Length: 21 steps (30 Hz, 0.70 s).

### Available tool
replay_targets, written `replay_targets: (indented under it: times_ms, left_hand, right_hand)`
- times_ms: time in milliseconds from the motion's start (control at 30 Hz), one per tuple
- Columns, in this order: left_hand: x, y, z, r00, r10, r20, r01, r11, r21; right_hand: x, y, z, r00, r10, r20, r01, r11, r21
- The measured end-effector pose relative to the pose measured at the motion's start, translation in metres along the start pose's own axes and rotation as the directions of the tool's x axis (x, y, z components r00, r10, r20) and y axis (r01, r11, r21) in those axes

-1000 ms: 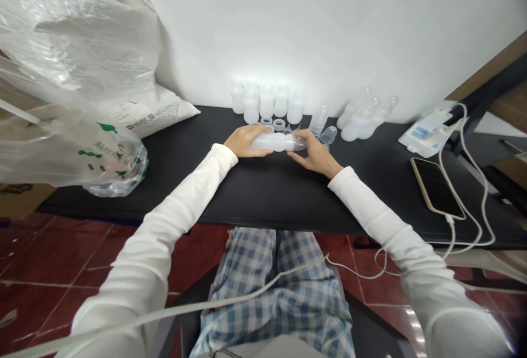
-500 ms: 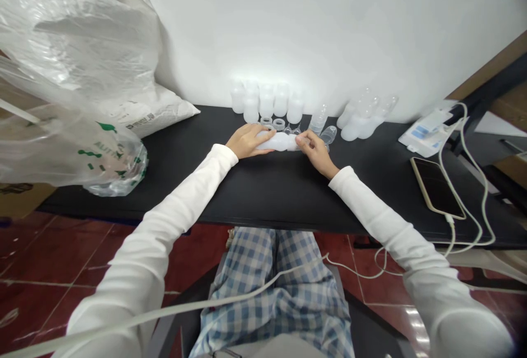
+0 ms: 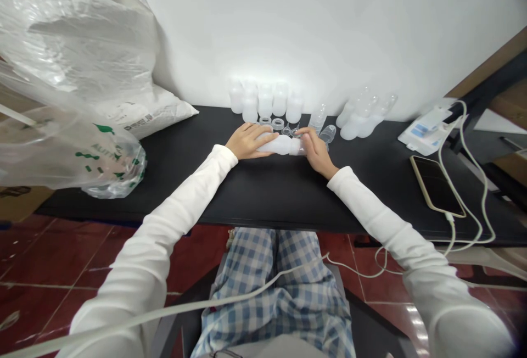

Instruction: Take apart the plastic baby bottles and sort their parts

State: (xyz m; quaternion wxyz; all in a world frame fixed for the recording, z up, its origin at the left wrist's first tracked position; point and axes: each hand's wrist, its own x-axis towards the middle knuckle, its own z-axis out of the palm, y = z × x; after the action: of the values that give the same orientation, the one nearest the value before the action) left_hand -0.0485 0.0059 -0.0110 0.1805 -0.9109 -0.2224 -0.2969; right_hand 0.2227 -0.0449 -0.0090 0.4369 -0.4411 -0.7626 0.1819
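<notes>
A frosted white baby bottle lies sideways just above the black table, between my two hands. My left hand is wrapped round its base end. At its other end is a clear cap, partly hidden by my right hand, whose fingers curl around it with the index finger stretched out over the top. Just behind the bottle are white collar rings and small clear nipples. A clear cap lying tilted is near my right knuckles.
Several frosted bottles stand along the wall. A stack of clear caps is to their right, then capped bottles in a cluster. Plastic bags fill the left end. At right are a white box, a phone and cables.
My right hand has shifted its grip on the cap end, its index finger now stretched out and more of the clear cap showing. The left hand keeps its hold.
</notes>
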Motion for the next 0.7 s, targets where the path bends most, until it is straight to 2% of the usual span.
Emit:
replay_targets:
  times_ms: [67,100,200,267,367,533,600,700]
  left_hand:
    - [-0.001,-0.001,0.000,0.999,-0.009,-0.037,0.008,1.000,-0.022]
    - [-0.001,0.000,0.000,0.999,-0.022,-0.047,0.021,0.999,-0.038]
    - [-0.001,0.003,0.003,0.996,-0.077,-0.049,0.073,0.993,-0.088]
    - [-0.001,0.005,0.006,0.993,-0.093,-0.067,0.086,0.991,-0.101]
    - [-0.002,0.006,0.011,0.992,-0.028,-0.122,0.021,0.998,-0.057]
    - [-0.005,0.009,0.018,0.994,0.061,-0.085,-0.056,0.996,0.070]
    - [-0.006,0.012,0.020,0.997,0.061,-0.039,-0.057,0.995,0.087]
    - [-0.004,0.015,0.021,0.998,0.056,0.021,-0.058,0.994,0.092]
  right_hand:
    - [0.000,0.001,-0.005,0.976,-0.214,0.045,0.216,0.974,-0.069]
    - [0.000,0.001,-0.006,0.957,-0.281,0.075,0.288,0.953,-0.099]
    - [0.000,0.002,-0.006,0.935,-0.344,0.083,0.353,0.925,-0.141]
    - [-0.001,-0.001,-0.003,0.949,-0.316,0.007,0.314,0.941,-0.123]
    - [-0.001,-0.008,0.002,0.975,-0.200,-0.098,0.195,0.979,-0.056]
    - [0.004,-0.020,0.001,0.993,0.005,-0.117,0.000,0.999,0.047]
    - [0.006,-0.021,0.000,0.992,0.102,-0.080,-0.092,0.988,0.126]
    - [0.005,-0.018,-0.002,0.965,0.249,0.086,-0.263,0.929,0.260]
